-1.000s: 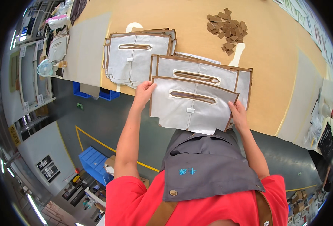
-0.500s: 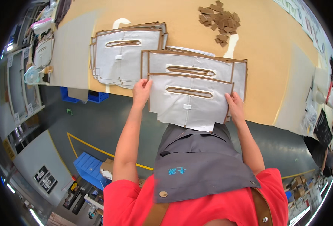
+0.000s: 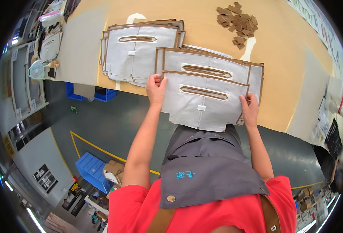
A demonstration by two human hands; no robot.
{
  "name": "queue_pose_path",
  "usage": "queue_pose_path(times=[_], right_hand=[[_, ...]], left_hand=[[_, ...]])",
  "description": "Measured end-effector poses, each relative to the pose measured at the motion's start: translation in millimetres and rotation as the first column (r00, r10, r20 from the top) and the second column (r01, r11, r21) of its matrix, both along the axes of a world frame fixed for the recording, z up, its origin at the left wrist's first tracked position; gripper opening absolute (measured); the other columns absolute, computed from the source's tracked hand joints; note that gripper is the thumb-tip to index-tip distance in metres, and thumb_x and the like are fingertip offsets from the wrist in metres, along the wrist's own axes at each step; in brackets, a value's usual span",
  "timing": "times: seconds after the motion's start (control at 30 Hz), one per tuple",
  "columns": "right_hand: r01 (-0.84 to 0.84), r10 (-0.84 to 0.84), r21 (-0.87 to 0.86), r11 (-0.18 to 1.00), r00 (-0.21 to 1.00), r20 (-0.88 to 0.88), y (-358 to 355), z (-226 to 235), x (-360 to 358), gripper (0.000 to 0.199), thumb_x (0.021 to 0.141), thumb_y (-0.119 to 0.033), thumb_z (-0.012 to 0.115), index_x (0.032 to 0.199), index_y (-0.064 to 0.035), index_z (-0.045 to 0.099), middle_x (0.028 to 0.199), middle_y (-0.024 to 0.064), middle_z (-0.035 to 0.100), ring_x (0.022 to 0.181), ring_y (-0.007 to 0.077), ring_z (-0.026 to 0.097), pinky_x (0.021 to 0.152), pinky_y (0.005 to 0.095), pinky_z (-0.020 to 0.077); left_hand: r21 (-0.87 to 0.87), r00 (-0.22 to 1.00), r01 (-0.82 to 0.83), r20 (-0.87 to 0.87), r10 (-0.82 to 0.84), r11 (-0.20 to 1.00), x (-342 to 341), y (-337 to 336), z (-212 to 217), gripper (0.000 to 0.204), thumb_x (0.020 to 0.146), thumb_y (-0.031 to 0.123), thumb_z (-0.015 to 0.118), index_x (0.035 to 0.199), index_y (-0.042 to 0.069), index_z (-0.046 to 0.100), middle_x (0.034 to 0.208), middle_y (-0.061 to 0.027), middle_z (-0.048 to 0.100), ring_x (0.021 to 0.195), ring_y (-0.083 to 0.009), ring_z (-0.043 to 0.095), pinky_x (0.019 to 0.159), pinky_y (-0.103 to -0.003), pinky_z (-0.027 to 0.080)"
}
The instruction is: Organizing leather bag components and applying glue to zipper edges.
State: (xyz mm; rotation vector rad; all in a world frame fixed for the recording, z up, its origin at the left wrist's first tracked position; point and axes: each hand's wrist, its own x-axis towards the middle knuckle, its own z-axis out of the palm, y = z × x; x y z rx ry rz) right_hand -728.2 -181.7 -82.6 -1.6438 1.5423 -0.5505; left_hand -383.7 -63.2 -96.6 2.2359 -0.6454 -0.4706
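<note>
A light grey fabric panel [image 3: 194, 108] with a brown-trimmed top edge, a long brown-edged slot and a small white label hangs partly over the table's near edge. My left hand [image 3: 156, 89] pinches its upper left corner. At its upper right corner, the fingers of my right hand [image 3: 250, 108] are closed on the edge. Directly behind it, overlapped by it, lies a similar grey panel [image 3: 171, 60] on the table, its slot and brown borders showing above. To the left sits a stack of matching panels [image 3: 140, 54], slightly fanned out.
The tan-topped table [image 3: 284, 85] stretches across in front of me. A heap of small brown pieces [image 3: 239, 24] lies at its far side. Below the table at left are blue bins [image 3: 105, 95]. A small fan [image 3: 36, 70] stands at far left, and a blue crate [image 3: 92, 171] on the floor.
The whole view has shifted, so table, panels and hands appear farther right. Both hands still hold the front panel, which lies over the other panel much as before.
</note>
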Motion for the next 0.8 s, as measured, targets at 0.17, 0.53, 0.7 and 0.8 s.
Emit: queue_pose_path(times=[0.17,0.53,0.7,0.8], right_hand=[[0.133,-0.148,0.167,0.977,0.986,0.081,0.5,4.1,8.0,0.028,0.086,-0.018,0.069,0.103,0.0,0.056,0.084,0.0039,0.059,0.07,0.0107,0.052,0.067,0.0254,0.0467],[0.203,-0.409,0.42,0.884,0.771,0.488,5.1,1.0,2.1,0.024,0.088,-0.016,0.068,0.102,-0.0013,0.056,0.086,0.0005,0.06,0.076,0.006,0.053,0.068,0.0223,0.0458],[0.144,-0.362,0.485,0.862,0.846,0.391,22.3,-28.8,11.3,0.022,0.088,-0.024,0.066,0.081,-0.0067,0.056,0.069,-0.0065,0.046,0.063,0.0064,0.039,0.054,0.0255,0.0346],[0.139,-0.187,0.205,0.969,0.953,0.237,28.6,11.8,18.1,0.027,0.09,-0.024,0.063,0.081,-0.0016,0.051,0.065,0.0016,0.043,0.061,0.0106,0.038,0.054,0.0315,0.0365]], left_hand=[[0.037,0.994,0.012,0.113,-0.016,0.999,-5.7,-1.7,-2.9,0.036,0.073,0.02,0.078,0.103,0.007,0.063,0.087,-0.0066,0.057,0.068,-0.0158,0.056,0.07,-0.031,0.05],[-0.047,0.943,-0.076,-0.327,0.057,0.996,-3.9,-6.7,-10.6,0.029,0.083,0.018,0.072,0.102,0.0,0.061,0.084,-0.0035,0.065,0.075,-0.0104,0.058,0.07,-0.025,0.048],[-0.046,0.908,-0.071,-0.417,0.045,0.996,22.4,21.8,-26.1,0.039,0.09,0.016,0.063,0.122,-0.006,0.056,0.111,-0.0095,0.064,0.101,-0.0157,0.058,0.092,-0.03,0.044],[-0.23,0.887,-0.053,-0.458,-0.06,0.972,13.7,24.7,-3.2,0.031,0.093,0.011,0.057,0.119,-0.007,0.057,0.104,-0.0068,0.065,0.093,-0.0118,0.057,0.086,-0.027,0.045]])
